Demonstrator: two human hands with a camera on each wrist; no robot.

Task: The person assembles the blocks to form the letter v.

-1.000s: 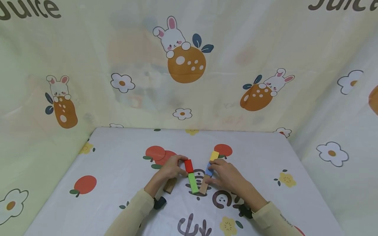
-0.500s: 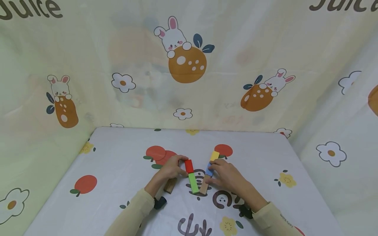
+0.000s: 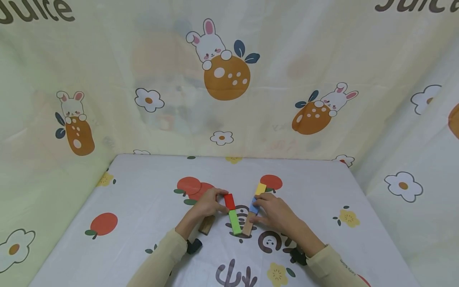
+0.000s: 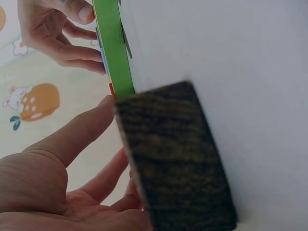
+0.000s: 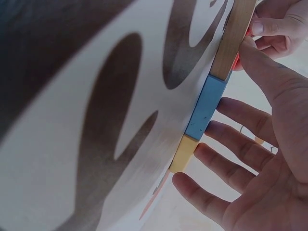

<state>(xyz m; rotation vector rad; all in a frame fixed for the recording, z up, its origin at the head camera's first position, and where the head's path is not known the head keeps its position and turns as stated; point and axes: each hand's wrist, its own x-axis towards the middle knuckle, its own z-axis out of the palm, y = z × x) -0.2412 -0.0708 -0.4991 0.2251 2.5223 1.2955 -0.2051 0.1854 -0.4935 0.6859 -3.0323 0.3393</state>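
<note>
Two short rows of toy blocks lie on the table in a V. The left row has a red block (image 3: 229, 201) beyond a green block (image 3: 234, 222). In the right row a yellow block (image 3: 260, 189), a blue block (image 3: 254, 205) and a tan wooden block (image 3: 249, 224) lie end to end. My left hand (image 3: 208, 205) touches the red block's left side with fingers and thumb. Along the right row, my right hand (image 3: 277, 211) rests extended fingers against the blue and yellow blocks, its thumb at the tan one. The dark block hides some left fingers in the left wrist view.
A dark brown wooden block (image 3: 206, 225) lies beside my left wrist, apart from the rows. Dark wrist cameras sit under both wrists. The printed tablecloth (image 3: 143, 191) covers the table, and a printed curtain (image 3: 172, 131) stands behind it.
</note>
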